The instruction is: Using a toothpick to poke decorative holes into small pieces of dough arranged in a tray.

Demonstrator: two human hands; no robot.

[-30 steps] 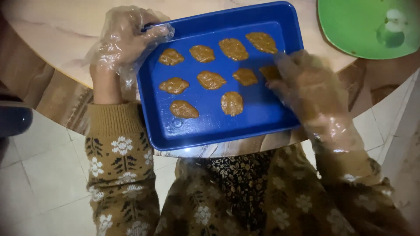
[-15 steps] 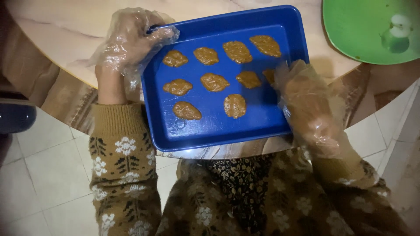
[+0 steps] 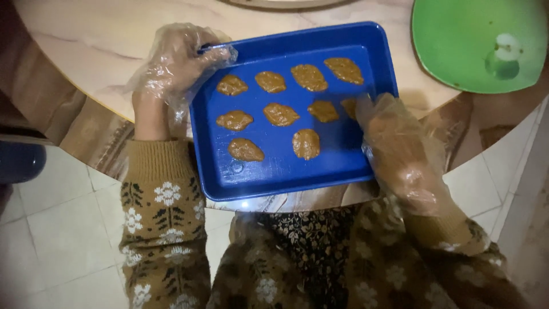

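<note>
A: Item one, far left?
B: Left hand [image 3: 180, 63], in a clear plastic glove, patterned brown sleeve [image 3: 163, 223]. Its fingers curl over the top left corner of the tray [image 3: 286, 171], gripping the rim.

A: Item two?
B: Blue rectangular tray, resting on the round marble table [image 3: 86, 46], its near edge overhanging the table's rim. In it lie brown dough pieces [image 3: 280, 114]: four in the far row, four in the middle, two in the near row, all apart.

A: Item three?
B: Right hand [image 3: 400, 149], gloved likewise, lying over the tray's right rim. Its fingertips touch the rightmost middle piece [image 3: 349, 106]. The fingers are loosely bent; whether they pinch it, one cannot tell.

A: Far right?
B: Green plate [image 3: 474, 40] on the table, well apart from the tray.
</note>
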